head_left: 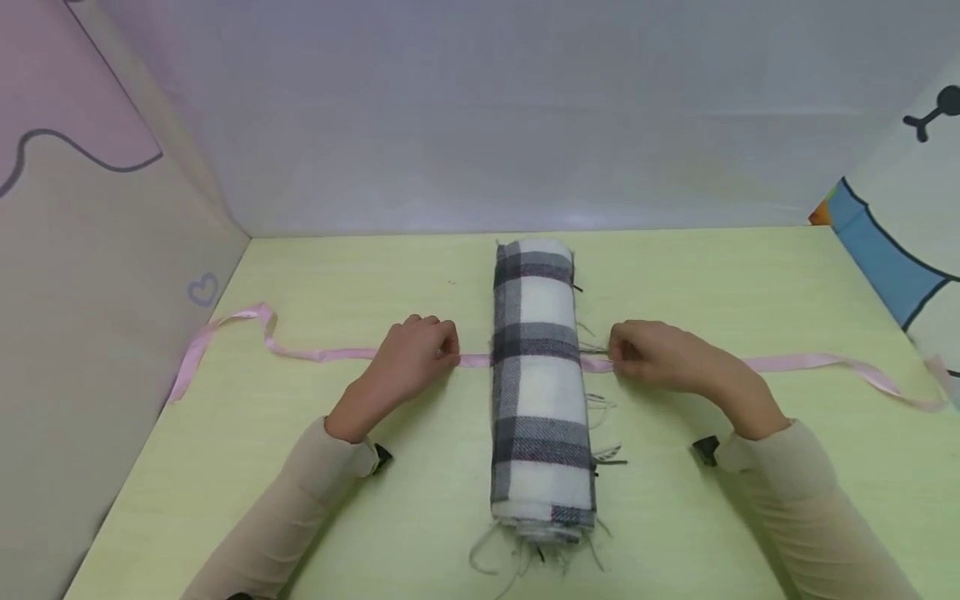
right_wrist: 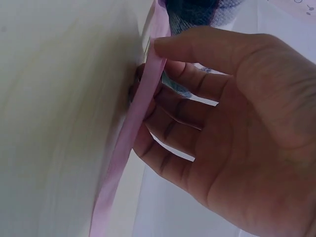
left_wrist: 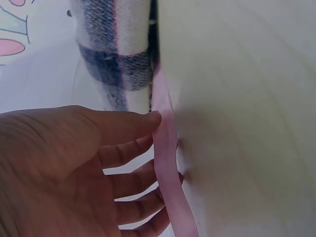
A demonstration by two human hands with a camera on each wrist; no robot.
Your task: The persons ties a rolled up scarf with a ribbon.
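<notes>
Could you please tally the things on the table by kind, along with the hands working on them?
Scarf, rolled, plaid: 1
Ribbon, pink, under the scarf: 1
Hands pinching the ribbon: 2, left hand and right hand
Total: 4

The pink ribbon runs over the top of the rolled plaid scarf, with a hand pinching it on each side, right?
Not quite. The head view shows the pink ribbon passing under the rolled plaid scarf, not over it. The left hand and right hand do pinch it on either side.
</notes>
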